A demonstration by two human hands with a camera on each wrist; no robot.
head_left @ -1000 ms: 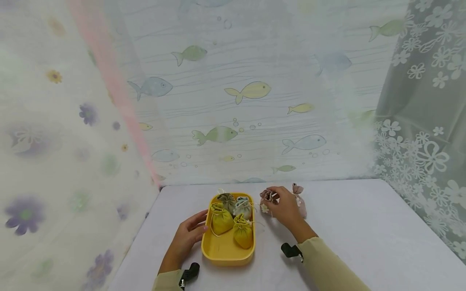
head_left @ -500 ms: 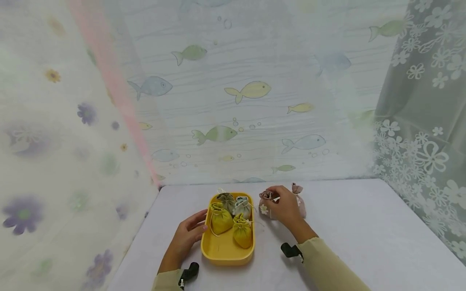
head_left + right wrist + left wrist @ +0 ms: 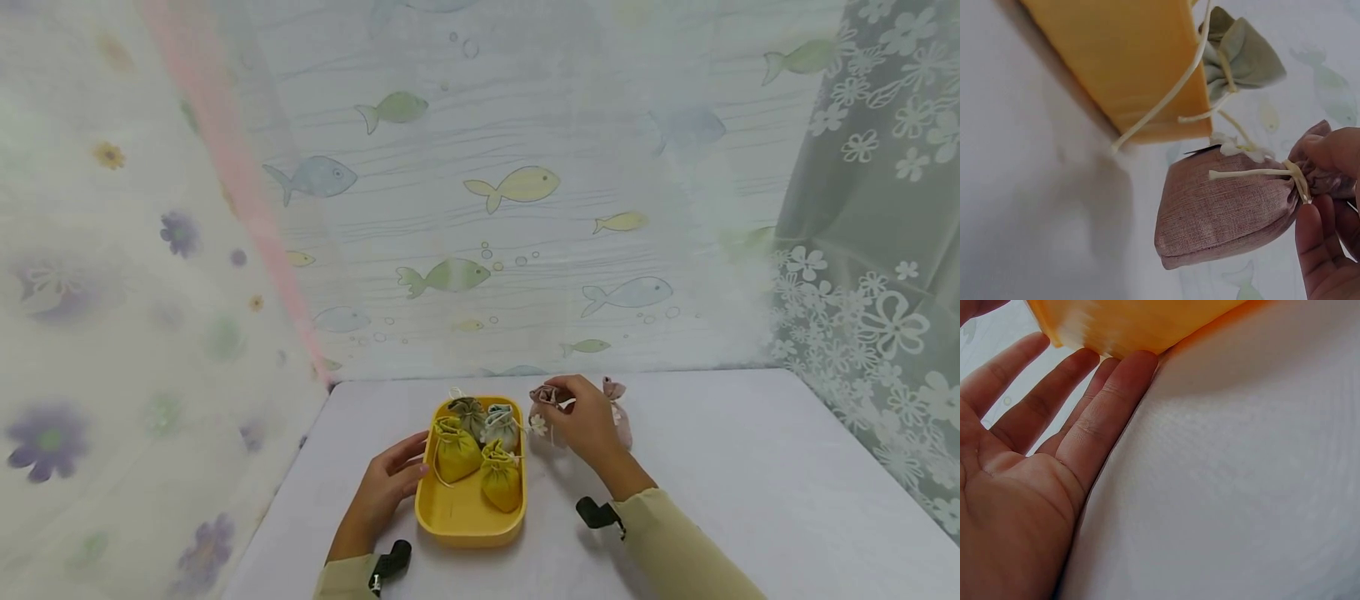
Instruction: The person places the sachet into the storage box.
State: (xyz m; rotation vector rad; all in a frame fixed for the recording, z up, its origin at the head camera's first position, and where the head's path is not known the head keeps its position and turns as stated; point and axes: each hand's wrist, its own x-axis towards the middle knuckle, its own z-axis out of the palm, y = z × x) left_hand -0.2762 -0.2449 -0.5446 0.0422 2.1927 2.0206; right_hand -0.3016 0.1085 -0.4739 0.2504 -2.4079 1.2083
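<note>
My right hand (image 3: 588,421) pinches the gathered neck of a dusty-pink drawstring pouch (image 3: 1225,209), just right of the yellow tray (image 3: 465,521). A white flower and cream cord trim this pouch. In the right wrist view its base is apart from the shadow on the table. Against the tray's left side rest the fairly straight fingers of my left hand (image 3: 382,492). Inside the tray lie a larger yellow pouch (image 3: 456,454), a smaller yellow pouch (image 3: 500,482), an olive pouch (image 3: 468,414) and a pale grey-green pouch (image 3: 501,427).
Another pink pouch (image 3: 622,423) stands behind my right hand, partly hidden by it. A white cloth covers the table (image 3: 720,483). A curtain with printed fish (image 3: 517,185) hangs along the back edge, and a lace-flowered curtain (image 3: 892,325) hangs at the right.
My right hand has shifted slightly left and up in the head view, bringing the pink pouch nearer to the tray. The left hand and the tray stay in place.
</note>
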